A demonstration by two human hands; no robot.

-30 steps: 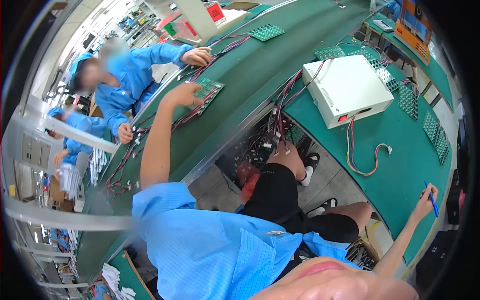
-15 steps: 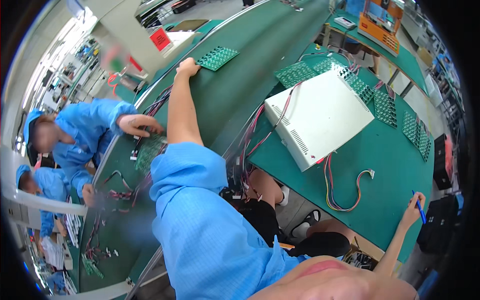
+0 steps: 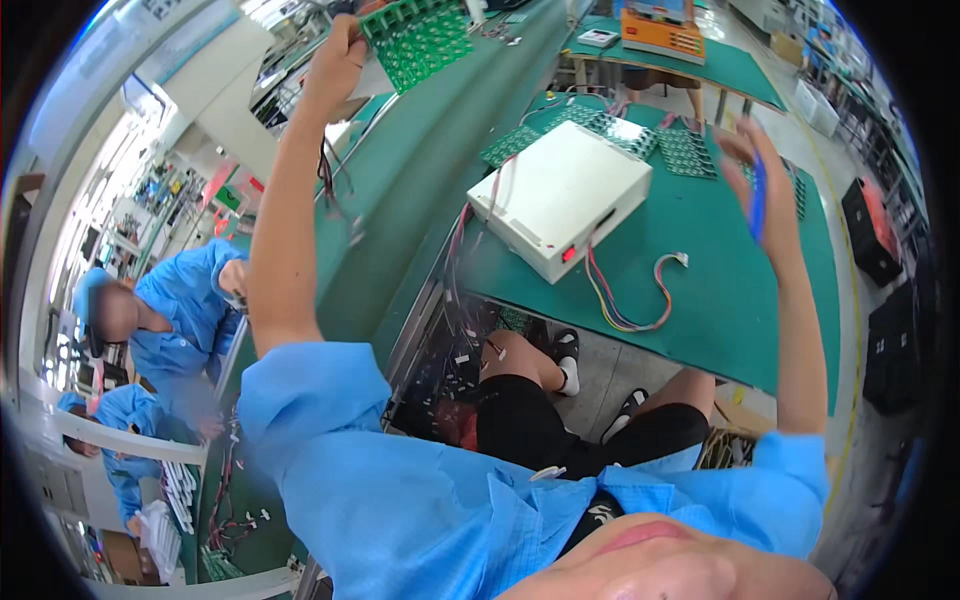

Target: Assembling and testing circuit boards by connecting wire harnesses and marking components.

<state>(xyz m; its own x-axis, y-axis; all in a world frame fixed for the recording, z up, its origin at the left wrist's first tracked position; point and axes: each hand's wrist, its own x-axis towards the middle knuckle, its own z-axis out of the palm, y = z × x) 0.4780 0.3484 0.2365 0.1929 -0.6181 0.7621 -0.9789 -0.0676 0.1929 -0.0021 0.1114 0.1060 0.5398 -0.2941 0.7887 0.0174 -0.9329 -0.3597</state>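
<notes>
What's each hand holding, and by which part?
Left hand: green circuit board, by its left edge. Right hand: blue pen; blur hides the exact grip.

1 head-worn fisheye, facing downward

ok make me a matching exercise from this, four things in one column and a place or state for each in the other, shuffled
Things
1. green rectangular circuit board at the top edge
2. slim blue pen
3. cream box-shaped unit
4. curved multicoloured wires

Places or states
A. bears a red switch
B. in the right hand
C. ends in a white connector
D. in the left hand

Pairs: 1-D, 2-B, 3-A, 4-C
</notes>
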